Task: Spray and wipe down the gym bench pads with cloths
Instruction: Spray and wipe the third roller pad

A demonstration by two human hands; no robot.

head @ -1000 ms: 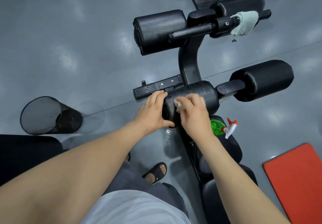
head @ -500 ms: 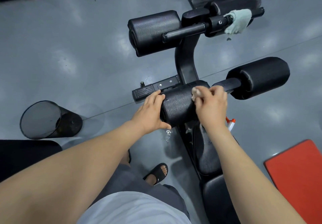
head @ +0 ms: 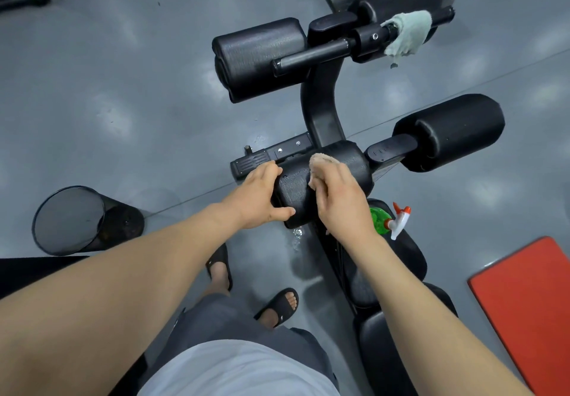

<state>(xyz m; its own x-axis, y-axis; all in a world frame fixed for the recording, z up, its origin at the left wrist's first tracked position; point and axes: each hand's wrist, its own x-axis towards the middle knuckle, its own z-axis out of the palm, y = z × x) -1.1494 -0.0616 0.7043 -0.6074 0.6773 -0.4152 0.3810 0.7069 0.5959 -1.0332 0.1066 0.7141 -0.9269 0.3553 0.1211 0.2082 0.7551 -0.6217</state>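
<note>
The left hand (head: 257, 193) grips the left end of the near roller pad (head: 354, 163), thumb under and fingers over it. The right hand (head: 339, 201) curls round a tan cloth (head: 320, 161) and presses it on the pad's top. A green spray bottle (head: 381, 221) lies on the seat pad (head: 404, 257) just behind the right wrist. A pale cloth (head: 407, 33) hangs on the far bar. A mesh bin (head: 71, 220) stands well to the left and a red mat (head: 530, 300) lies to the right, with bare grey floor (head: 138, 87) between bin and bench.
</note>
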